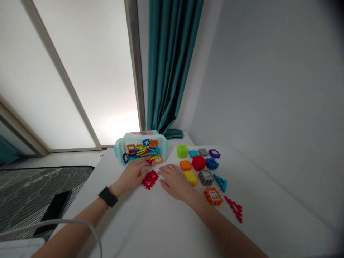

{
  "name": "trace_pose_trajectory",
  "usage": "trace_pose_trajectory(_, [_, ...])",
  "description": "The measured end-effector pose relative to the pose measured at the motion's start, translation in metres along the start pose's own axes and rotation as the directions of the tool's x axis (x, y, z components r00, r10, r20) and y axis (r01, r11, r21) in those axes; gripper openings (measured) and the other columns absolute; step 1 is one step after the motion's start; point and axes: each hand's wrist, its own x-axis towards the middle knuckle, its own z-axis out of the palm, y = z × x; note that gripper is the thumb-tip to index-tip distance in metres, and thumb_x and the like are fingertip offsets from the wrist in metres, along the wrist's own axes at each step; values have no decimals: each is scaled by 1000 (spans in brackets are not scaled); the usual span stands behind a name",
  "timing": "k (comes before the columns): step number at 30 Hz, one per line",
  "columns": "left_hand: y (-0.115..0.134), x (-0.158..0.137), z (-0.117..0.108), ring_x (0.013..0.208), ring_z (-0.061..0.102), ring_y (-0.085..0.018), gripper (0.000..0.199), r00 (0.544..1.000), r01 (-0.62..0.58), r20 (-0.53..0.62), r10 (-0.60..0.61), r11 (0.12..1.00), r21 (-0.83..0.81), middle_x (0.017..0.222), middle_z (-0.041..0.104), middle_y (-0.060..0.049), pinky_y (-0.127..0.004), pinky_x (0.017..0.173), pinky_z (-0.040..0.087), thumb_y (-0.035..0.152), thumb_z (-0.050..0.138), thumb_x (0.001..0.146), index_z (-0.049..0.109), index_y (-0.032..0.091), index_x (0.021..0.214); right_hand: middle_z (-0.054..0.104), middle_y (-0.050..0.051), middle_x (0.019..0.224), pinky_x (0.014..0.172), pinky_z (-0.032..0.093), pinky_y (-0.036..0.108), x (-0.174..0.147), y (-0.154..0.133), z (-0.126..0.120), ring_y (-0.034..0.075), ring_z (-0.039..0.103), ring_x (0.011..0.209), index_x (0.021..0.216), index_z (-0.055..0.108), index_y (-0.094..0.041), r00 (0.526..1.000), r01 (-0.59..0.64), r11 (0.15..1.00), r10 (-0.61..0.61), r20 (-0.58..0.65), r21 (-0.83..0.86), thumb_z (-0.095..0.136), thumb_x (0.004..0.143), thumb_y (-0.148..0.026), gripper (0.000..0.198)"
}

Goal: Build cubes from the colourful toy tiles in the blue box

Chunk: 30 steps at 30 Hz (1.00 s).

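White cable (88, 225) crosses my left forearm, nearest the lens; black watch (108, 196) on that wrist. My left hand (131, 174) and right hand (174, 181) lie flat on the white table (268, 211), fingers loosely spread, gripping nothing. Red tile (149, 179) sits between them, touching my left fingertips: flat, square, toothed edges, small holes. No long axis; one corner points toward 12 o'clock. Clear box (141, 147) of tiles at 12 o'clock; loose coloured blocks, including a yellow block (190, 177), at 2 o'clock.
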Motion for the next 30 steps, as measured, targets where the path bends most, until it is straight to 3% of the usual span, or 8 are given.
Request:
trace_pose_trajectory(6, [-14, -28, -8, 100, 63, -27, 20, 999, 38, 31, -41, 993, 109, 102, 71, -8, -41, 88, 47, 23, 50, 93, 68, 21, 102, 68, 8, 111, 92, 42, 38, 17, -19, 19, 25, 57, 106, 108, 62, -20, 994, -66, 998, 64, 84, 14, 55, 93, -18, 17])
trace_pose_trajectory(14, [-11, -36, 10, 105, 61, -26, 20, 999, 53, 3, -53, 997, 51, 109, 68, -9, -39, 90, 47, 25, 59, 88, 66, 20, 106, 64, 10, 118, 97, 41, 43, 15, -28, 40, 29, 55, 113, 111, 62, -21, 985, -166, 986, 165, 42, 11, 60, 92, -28, 20])
trace_pose_trajectory(22, [0, -41, 21, 113, 58, -28, 38, 999, 43, 27, -43, 999, -3, 119, 65, -8, -45, 99, 43, 36, 73, 80, 62, 23, 113, 65, 9, 110, 93, 46, 39, 6, -34, 53, 25, 56, 107, 102, 59, -20, 984, -174, 966, 180, -10, 193, 59, 85, -8, 20])
trace_pose_trajectory(30, [1, -44, 17, 113, 57, -28, 31, 997, 60, 47, -59, 998, -29, 119, 62, -9, -47, 100, 43, 40, 66, 86, 63, 24, 112, 64, 7, 121, 100, 42, 45, -1, -21, 49, 26, 52, 117, 100, 60, -24, 984, -173, 966, 179, -10, 191, 58, 83, -6, 25])
